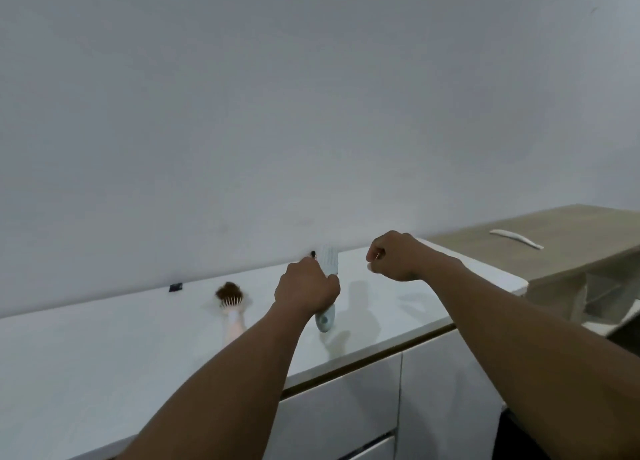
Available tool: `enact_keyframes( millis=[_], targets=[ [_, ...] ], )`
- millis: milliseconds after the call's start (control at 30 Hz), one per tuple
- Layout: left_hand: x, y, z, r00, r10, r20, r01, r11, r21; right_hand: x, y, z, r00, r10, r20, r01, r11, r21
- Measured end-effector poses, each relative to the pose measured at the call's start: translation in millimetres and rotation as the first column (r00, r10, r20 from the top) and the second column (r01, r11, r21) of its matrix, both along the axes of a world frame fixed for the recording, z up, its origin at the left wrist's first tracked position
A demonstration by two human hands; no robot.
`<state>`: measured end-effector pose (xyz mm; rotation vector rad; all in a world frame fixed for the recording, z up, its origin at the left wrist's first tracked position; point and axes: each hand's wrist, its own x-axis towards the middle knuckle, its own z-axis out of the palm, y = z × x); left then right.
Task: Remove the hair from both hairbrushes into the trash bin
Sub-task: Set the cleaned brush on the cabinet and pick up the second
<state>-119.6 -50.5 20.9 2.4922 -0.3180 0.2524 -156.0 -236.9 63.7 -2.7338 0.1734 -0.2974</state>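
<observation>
Blue brush (328, 265) upright above counter (104, 348), clamped in left hand (306, 289); right hand (394, 257) beside it, pinched shut, contents unclear; hair-clogged pink brush (230, 303) lying left.

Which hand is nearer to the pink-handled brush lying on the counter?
Left. The left hand, gripping the pale blue brush, sits just right of the pink-handled brush. The right hand is closed in a pinch farther right, beyond the blue brush.
</observation>
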Motion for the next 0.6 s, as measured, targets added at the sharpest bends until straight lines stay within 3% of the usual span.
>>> enact_keyframes(
  millis=[233, 600],
  targets=[
    [25, 21, -37, 0.986, 0.154, -0.065, -0.156, 0.988, -0.014, 42, 25, -36, 0.994, 0.065, -0.083, -0.062, 0.997, 0.038],
    [73, 24, -65, 0.978, 0.17, -0.124, -0.169, 0.985, 0.018, 117, 46, -81, 0.982, 0.155, -0.108, -0.151, 0.988, 0.045]
  ],
)
